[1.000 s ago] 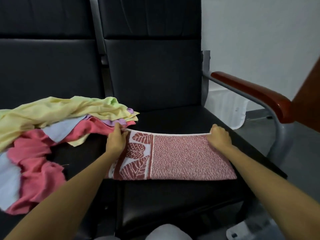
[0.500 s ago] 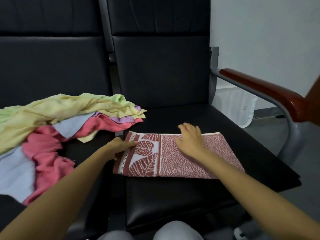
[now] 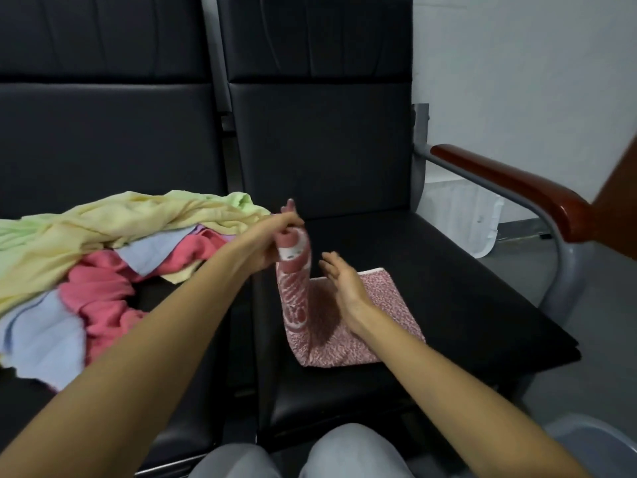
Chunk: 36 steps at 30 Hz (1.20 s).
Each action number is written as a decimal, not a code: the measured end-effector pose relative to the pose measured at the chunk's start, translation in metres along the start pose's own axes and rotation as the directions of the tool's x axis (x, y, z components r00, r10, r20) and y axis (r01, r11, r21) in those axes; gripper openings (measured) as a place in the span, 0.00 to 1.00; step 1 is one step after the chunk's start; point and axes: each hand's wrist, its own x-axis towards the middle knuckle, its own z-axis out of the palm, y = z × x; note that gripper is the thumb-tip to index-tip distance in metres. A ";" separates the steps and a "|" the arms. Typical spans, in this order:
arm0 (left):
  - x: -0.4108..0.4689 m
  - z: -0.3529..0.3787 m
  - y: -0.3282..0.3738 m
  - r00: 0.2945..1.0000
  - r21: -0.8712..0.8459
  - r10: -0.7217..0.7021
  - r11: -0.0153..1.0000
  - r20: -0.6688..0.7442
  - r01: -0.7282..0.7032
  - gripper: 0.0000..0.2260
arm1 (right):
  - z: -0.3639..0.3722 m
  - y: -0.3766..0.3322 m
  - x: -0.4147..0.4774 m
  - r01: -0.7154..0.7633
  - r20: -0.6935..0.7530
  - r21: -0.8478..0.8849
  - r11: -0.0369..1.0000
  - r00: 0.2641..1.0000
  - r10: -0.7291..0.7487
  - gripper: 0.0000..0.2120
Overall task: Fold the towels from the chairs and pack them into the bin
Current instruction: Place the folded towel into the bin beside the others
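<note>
A red-and-white patterned towel (image 3: 386,315) lies folded on the right black chair seat (image 3: 448,270). My left hand (image 3: 272,239) is shut on the towel's left end with the leaf border and holds it lifted above the seat, so that end stands up and curls over. My right hand (image 3: 344,284) lies open, fingers spread, flat on the middle of the towel. A loose pile of yellow, pink and light blue towels (image 3: 86,257) covers the left chair seat. A grey bin's rim (image 3: 593,443) shows at the bottom right corner.
Black chair backs (image 3: 320,132) rise behind both seats. A wooden armrest (image 3: 517,188) on a grey metal frame runs along the right chair's far side. My knees (image 3: 344,453) in grey trousers sit at the bottom edge. A white object (image 3: 462,219) stands by the wall.
My left hand has lifted the towel's left end up off the seat and toward the right. My right hand stays pressed on the towel's middle. The camera has shifted slightly.
</note>
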 end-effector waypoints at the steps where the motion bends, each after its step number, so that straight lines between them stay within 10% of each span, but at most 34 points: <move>1: 0.003 0.016 -0.001 1.000 0.016 -0.008 1.000 0.022 0.007 0.06 | -0.015 -0.008 -0.002 -0.026 -0.036 0.087 0.996 0.999 0.030 0.24; 8: 0.005 0.098 -0.042 0.960 0.479 -0.193 0.875 0.201 0.075 0.13 | -0.105 -0.022 -0.005 -0.323 -0.178 -0.063 0.944 0.935 0.308 0.29; 14: 0.018 0.066 -0.062 0.964 0.515 0.266 0.829 -0.019 -0.218 0.07 | -0.097 -0.033 -0.003 -0.279 -0.232 -0.584 0.762 0.957 0.172 0.11; 24: 0.021 0.059 -0.124 0.903 0.910 0.349 0.232 0.250 -0.342 0.18 | -0.097 -0.003 -0.019 -0.211 -0.304 -0.842 0.496 0.946 -0.114 0.17; 30: -0.009 0.053 -0.117 0.961 0.847 0.229 0.531 -0.154 0.009 0.22 | -0.107 -0.006 -0.039 -0.208 -0.260 -0.784 0.585 0.966 -0.004 0.25; 36: -0.030 0.045 -0.098 0.996 0.408 -0.076 0.912 0.050 0.049 0.25 | -0.121 -0.018 -0.074 -0.121 -0.031 -0.498 0.859 0.992 0.123 0.31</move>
